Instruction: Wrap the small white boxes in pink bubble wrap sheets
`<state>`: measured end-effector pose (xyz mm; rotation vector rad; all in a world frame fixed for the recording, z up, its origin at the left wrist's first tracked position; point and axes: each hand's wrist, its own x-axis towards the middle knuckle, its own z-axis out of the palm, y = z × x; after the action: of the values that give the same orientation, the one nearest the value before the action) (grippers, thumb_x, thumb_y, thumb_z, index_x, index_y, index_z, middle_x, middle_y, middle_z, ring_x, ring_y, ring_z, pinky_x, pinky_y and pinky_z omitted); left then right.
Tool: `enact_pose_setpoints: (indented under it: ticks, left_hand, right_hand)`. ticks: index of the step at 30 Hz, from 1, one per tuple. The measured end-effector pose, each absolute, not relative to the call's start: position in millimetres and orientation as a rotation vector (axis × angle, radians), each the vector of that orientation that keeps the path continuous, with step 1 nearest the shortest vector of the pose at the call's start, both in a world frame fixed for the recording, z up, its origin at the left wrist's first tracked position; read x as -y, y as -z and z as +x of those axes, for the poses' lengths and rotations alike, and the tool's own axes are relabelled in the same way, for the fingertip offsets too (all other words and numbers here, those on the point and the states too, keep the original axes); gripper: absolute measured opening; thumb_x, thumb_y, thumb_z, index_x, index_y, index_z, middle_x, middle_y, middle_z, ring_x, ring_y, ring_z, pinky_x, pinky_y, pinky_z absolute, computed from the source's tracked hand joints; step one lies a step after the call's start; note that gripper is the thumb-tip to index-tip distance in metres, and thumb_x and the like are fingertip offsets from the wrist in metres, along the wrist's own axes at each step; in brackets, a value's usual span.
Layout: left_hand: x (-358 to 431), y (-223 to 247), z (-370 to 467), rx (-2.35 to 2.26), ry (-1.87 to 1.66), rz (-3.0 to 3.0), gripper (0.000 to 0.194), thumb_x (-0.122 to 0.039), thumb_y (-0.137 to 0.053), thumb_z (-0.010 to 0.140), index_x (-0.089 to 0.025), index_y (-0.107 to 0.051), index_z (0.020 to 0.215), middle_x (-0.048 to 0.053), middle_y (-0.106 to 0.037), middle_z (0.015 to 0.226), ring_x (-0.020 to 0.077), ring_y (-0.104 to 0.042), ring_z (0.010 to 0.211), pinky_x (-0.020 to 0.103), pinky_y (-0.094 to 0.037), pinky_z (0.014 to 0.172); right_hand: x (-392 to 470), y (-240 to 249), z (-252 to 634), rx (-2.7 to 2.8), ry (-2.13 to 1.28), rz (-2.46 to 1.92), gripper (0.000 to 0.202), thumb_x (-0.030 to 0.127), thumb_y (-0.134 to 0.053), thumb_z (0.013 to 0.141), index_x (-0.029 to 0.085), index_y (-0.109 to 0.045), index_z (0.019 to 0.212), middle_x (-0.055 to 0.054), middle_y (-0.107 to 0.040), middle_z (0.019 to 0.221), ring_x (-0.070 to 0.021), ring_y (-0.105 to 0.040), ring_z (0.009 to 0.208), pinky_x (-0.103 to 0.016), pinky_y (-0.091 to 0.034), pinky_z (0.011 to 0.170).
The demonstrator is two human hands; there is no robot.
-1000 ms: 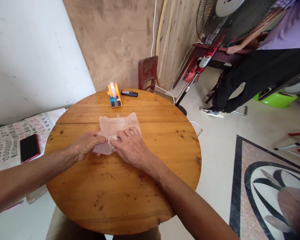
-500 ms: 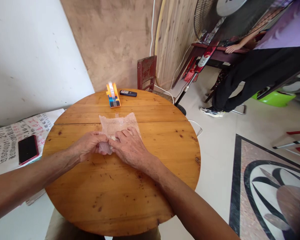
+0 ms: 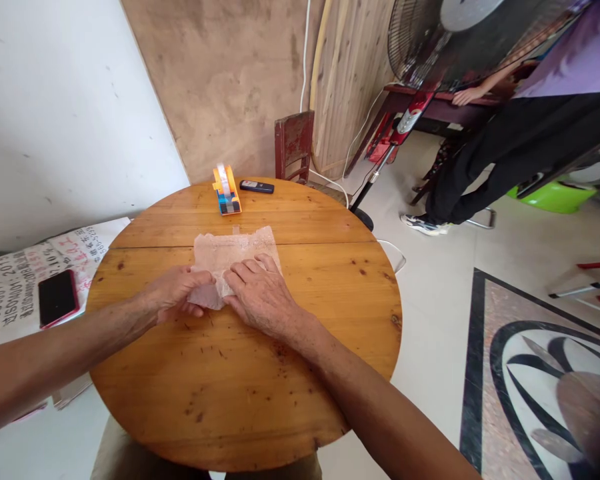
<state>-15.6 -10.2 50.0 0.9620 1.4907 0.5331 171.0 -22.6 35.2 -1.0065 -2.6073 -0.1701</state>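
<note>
A sheet of bubble wrap (image 3: 235, 248) lies on the round wooden table (image 3: 240, 400), its near part folded over. My left hand (image 3: 183, 291) pinches the near left corner of the sheet between thumb and fingers. Across the folded right part my right hand (image 3: 263, 293) presses down, fingers curled over the bubble wrap. Whether something lies inside the fold cannot be seen. Just beyond the sheet's far edge is a small strip of clear tape (image 3: 236, 230).
An orange and blue tape dispenser (image 3: 227, 193) and a dark remote-like device (image 3: 257, 187) rest at the table's far side. Left, a phone (image 3: 59, 298) lies on printed paper. Behind are a chair (image 3: 294, 147), a standing fan (image 3: 409, 120) and a person in black trousers (image 3: 505, 147).
My left hand has drawn the near left corner slightly left, and the bubble wrap there is spread wider. My right thumb has shifted down off the left hand's side; the right hand stays on the sheet.
</note>
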Motion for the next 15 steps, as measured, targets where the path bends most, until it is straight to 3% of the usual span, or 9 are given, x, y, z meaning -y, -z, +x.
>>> enact_pose_setpoints:
  ticks: [9,15]
  left_hand:
    - [1.6,-40.7,-15.1,-1.594,-0.39,1.206,0.024,-0.038,-0.068,0.059,-0.018,-0.055,0.057,-0.002,-0.054,0.046,0.0109,-0.045,0.04,0.021,-0.033,0.037]
    - [-0.1,-45.7,-6.5,-1.64,-0.385,1.24,0.021,-0.034,-0.067,0.061,-0.018,-0.055,0.055,0.0,-0.054,0.045,0.0119,-0.045,0.041,0.022,-0.033,0.038]
  right_hand:
    - [22.2,-34.9,171.7,2.634,0.2,-1.021,0.021,0.034,-0.056,0.094,0.018,-0.063,0.107,-0.008,-0.065,0.106,-0.0248,-0.054,0.101,-0.045,-0.03,0.1]
    - [21.8,-37.3,172.4,2.655,0.193,-1.025,0.021,0.033,-0.054,0.095,0.019,-0.064,0.107,-0.008,-0.064,0.104,-0.0244,-0.052,0.101,-0.045,-0.03,0.099]
